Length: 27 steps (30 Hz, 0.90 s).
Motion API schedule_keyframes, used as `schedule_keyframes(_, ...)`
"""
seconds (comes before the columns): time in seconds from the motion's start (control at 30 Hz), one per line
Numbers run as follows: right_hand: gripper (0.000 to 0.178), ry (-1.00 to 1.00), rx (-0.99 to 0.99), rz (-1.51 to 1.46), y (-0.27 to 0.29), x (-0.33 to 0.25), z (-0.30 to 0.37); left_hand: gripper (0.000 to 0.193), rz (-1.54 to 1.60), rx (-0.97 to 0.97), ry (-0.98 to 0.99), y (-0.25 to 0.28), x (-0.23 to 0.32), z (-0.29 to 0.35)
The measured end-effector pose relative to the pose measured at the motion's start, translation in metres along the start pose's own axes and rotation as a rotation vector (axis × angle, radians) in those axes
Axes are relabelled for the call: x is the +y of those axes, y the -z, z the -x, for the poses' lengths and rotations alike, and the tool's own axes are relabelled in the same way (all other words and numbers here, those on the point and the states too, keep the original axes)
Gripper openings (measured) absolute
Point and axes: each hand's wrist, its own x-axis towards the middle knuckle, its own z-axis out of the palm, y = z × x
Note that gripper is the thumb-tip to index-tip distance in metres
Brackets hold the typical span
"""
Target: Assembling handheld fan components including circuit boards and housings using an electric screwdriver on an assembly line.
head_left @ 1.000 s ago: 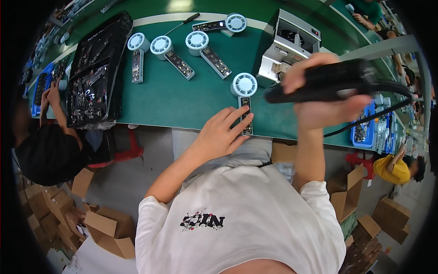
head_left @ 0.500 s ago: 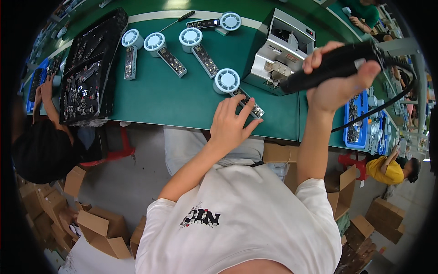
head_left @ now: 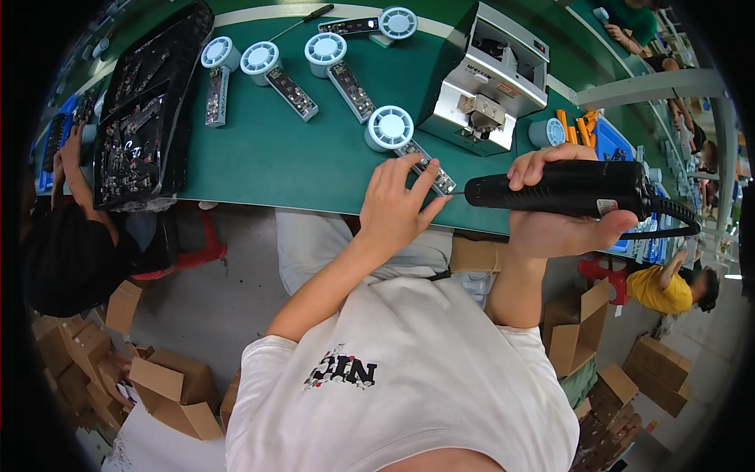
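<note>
My left hand rests on the near end of a small assembly, a white round fan on a narrow circuit board, lying at the front edge of the green bench; fingers pinch the board. My right hand grips a black electric screwdriver held level, its tip pointing left at the board's end beside my left fingers. A black cable runs off to the right from the screwdriver.
Several more fan-and-board assemblies lie in a row farther back. A grey screw-feeder machine stands right of them, a black tray of parts on the left. Other people work at left and right; cardboard boxes crowd the floor.
My right hand has brought the screwdriver down and left, from raised above the machine to level at the board's end. My left hand stays on the assembly, which has shifted with it.
</note>
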Motion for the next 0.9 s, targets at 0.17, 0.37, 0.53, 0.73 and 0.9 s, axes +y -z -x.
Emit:
schedule_keyframes(0.17, 0.101, -0.019, 0.004, 0.022, -0.006, 0.0, 0.006, 0.055, -0.007, -0.006, 0.009, 0.0, 0.0, 0.0)
schedule_keyframes(0.37, 0.104, -0.005, -0.026, 0.001, -0.009, 0.009, 0.012, 0.059, -0.021, -0.013, -0.006, -0.001, -0.002, 0.002)
schedule_keyframes(0.53, 0.107, 0.053, -0.072, 0.02, -0.01, 0.011, 0.014, 0.06, -0.01, -0.025, 0.004, -0.001, -0.001, 0.003)
schedule_keyframes(0.73, 0.104, 0.084, -0.47, -0.036, 0.0, 0.009, -0.003, 0.059, 0.006, -0.015, -0.005, 0.0, -0.002, 0.002)
schedule_keyframes(0.9, 0.101, 0.076, -0.485, -0.038, 0.002, 0.01, -0.005, 0.058, 0.019, -0.008, -0.014, -0.001, -0.004, 0.003)
